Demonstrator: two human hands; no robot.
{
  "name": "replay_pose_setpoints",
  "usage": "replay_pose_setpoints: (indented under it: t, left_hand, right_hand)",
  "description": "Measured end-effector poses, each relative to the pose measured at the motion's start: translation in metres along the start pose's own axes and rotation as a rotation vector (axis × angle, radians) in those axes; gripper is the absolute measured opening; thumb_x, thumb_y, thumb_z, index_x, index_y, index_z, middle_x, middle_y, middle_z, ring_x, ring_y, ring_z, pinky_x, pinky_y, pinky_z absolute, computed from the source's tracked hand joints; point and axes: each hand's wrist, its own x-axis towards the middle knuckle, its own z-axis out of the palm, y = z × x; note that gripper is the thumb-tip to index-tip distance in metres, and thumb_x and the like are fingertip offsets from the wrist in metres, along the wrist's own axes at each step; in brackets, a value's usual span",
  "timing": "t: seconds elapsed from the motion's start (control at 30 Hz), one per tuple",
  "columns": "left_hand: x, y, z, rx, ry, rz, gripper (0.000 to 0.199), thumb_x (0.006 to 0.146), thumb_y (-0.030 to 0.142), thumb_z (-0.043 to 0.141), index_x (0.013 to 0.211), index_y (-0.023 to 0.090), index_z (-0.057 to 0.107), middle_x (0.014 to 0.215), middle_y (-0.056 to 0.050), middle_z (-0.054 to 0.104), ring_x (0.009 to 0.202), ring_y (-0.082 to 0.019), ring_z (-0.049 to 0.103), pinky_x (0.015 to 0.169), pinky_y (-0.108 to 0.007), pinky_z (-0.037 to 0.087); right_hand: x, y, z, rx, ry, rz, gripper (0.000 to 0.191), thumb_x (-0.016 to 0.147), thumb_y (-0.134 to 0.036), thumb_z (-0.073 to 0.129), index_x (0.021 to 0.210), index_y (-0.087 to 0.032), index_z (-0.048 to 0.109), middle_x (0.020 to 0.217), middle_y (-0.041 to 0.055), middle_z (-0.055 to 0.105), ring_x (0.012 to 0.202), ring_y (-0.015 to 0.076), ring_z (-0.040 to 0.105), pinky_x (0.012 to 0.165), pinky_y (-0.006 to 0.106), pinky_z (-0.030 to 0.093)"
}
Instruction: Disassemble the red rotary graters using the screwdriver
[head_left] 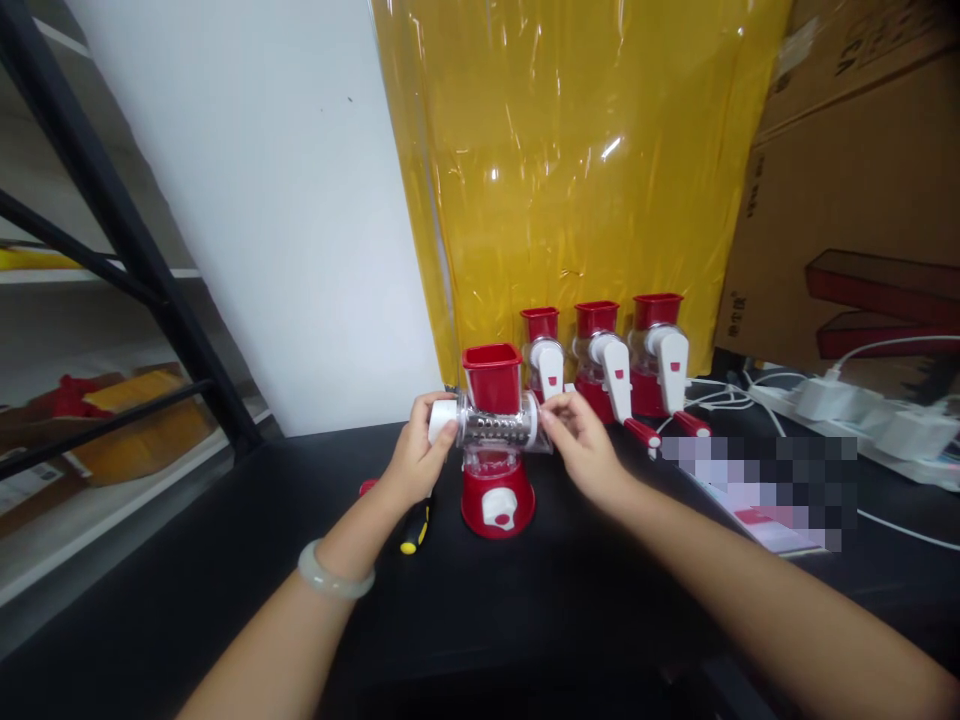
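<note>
Two bare hands work at a red-and-white rotary grater (493,462) standing upright on a black worktop (592,620), directly in front of the person. It has a red hopper (493,386) on top, a clear housing around a metal drum (491,428), and a red base (477,505) with a white knob (498,504) facing the viewer. The left hand (421,452), its grip closed, pinches a white end piece (442,418) between thumb and fingers at the housing's left side. The right hand (583,446) has its fingertips at the housing's right end; I cannot tell whether that grip is pinching the rim or only touching it. A pale bangle (335,572) circles the left wrist.

Beside the left hand lies a black-and-yellow tool handle (415,530) (partly hidden by the forearm). Behind, to the right, three similar graters (616,372) stand in a row, each with a white crank. Farther right are white plugs and cables (825,398), and a cardboard box (840,200) rises behind them. A glossy yellow sheet (585,180) hangs as the backdrop.
</note>
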Motion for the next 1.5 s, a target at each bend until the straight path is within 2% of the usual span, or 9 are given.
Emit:
replay_pose_setpoints:
  t: [0.1, 0.23, 0.47, 0.7, 0.9, 1.03, 1.2, 1.33, 1.5]
  left_hand:
    - [0.002, 0.002, -0.001, 0.03, -0.003, 0.034, 0.04, 0.1, 0.049, 0.049, 0.128, 0.02, 0.048, 0.101, -0.006, 0.067, 0.081, -0.02, 0.064, 0.075, -0.033, 0.05]
    - [0.003, 0.0, -0.002, 0.044, 0.006, 0.067, 0.04, 0.099, 0.048, 0.049, 0.128, 0.019, 0.048, 0.11, -0.008, 0.068, 0.089, -0.022, 0.065, 0.082, -0.036, 0.051]
    - [0.002, -0.003, -0.003, 0.043, 0.007, 0.067, 0.041, 0.099, 0.05, 0.049, 0.126, 0.02, 0.049, 0.114, -0.01, 0.068, 0.1, -0.025, 0.066, 0.091, -0.039, 0.051]
    - [0.003, -0.001, -0.005, 0.007, 0.007, 0.047, 0.039, 0.098, 0.049, 0.05, 0.124, 0.02, 0.05, 0.112, -0.009, 0.069, 0.097, -0.025, 0.066, 0.09, -0.04, 0.051]
    - [0.001, -0.001, -0.003, -0.055, 0.041, 0.057, 0.035, 0.096, 0.049, 0.055, 0.117, 0.021, 0.053, 0.104, -0.006, 0.069, 0.09, -0.023, 0.067, 0.085, -0.037, 0.052]
    - [0.0, -0.01, 0.002, -0.242, 0.07, -0.064, 0.042, 0.096, 0.057, 0.052, 0.117, 0.021, 0.05, 0.071, 0.004, 0.058, 0.054, -0.015, 0.055, 0.055, -0.029, 0.047]
    - [0.007, -0.012, -0.002, -0.44, 0.139, -0.114, 0.048, 0.09, 0.065, 0.057, 0.111, 0.023, 0.047, 0.066, 0.007, 0.054, 0.046, -0.012, 0.053, 0.047, -0.026, 0.044]
    - [0.018, -0.008, -0.026, -0.518, 0.298, -0.087, 0.044, 0.09, 0.064, 0.058, 0.108, 0.025, 0.046, 0.063, 0.008, 0.053, 0.043, -0.011, 0.05, 0.044, -0.025, 0.044]
    - [0.029, -0.017, -0.074, -0.586, 0.515, 0.021, 0.034, 0.09, 0.055, 0.063, 0.095, 0.024, 0.052, 0.065, 0.006, 0.056, 0.042, -0.009, 0.047, 0.041, -0.022, 0.04]
  right_hand:
    - [0.019, -0.013, -0.004, -0.072, 0.149, -0.188, 0.03, 0.09, -0.045, 0.068, 0.11, -0.027, 0.055, 0.112, 0.0071, 0.064, 0.109, 0.0221, 0.065, 0.103, 0.044, 0.053]
    - [0.057, -0.04, -0.001, -0.189, -0.08, -0.234, 0.059, 0.079, -0.042, 0.081, 0.13, -0.028, 0.055, 0.14, 0.011, 0.055, 0.138, 0.0286, 0.051, 0.118, 0.052, 0.041]
    - [0.097, -0.061, 0.01, -0.105, -0.385, 0.013, 0.065, 0.071, -0.031, 0.089, 0.13, -0.026, 0.061, 0.117, 0.0093, 0.07, 0.112, 0.0282, 0.068, 0.103, 0.055, 0.055]
    - [0.099, -0.063, 0.02, -0.013, -0.326, 0.008, 0.05, 0.069, -0.03, 0.088, 0.114, -0.027, 0.066, 0.12, 0.0071, 0.071, 0.113, 0.025, 0.068, 0.105, 0.05, 0.053]
    - [0.137, -0.065, 0.017, 0.032, -0.029, -0.148, 0.046, 0.08, -0.064, 0.073, 0.104, -0.025, 0.064, 0.106, 0.0059, 0.071, 0.104, 0.0221, 0.068, 0.089, 0.04, 0.058]
    - [0.17, -0.055, 0.006, -0.073, 0.134, -0.22, 0.055, 0.079, -0.076, 0.068, 0.088, -0.023, 0.057, 0.086, 0.0035, 0.064, 0.088, 0.0201, 0.067, 0.076, 0.035, 0.057]
    - [0.183, -0.021, 0.009, -0.256, 0.146, -0.109, 0.055, 0.077, -0.073, 0.071, 0.07, -0.023, 0.05, 0.068, 0.0002, 0.056, 0.069, 0.0175, 0.06, 0.065, 0.031, 0.053]
    - [0.18, 0.004, 0.025, -0.412, 0.078, 0.045, 0.051, 0.086, -0.064, 0.067, 0.063, -0.022, 0.048, 0.06, -0.0018, 0.055, 0.06, 0.0152, 0.058, 0.062, 0.028, 0.048]
    - [0.175, 0.034, 0.057, -0.709, -0.127, 0.171, 0.029, 0.086, -0.042, 0.077, 0.074, -0.02, 0.064, 0.075, 0.0042, 0.071, 0.078, 0.0195, 0.07, 0.075, 0.029, 0.051]
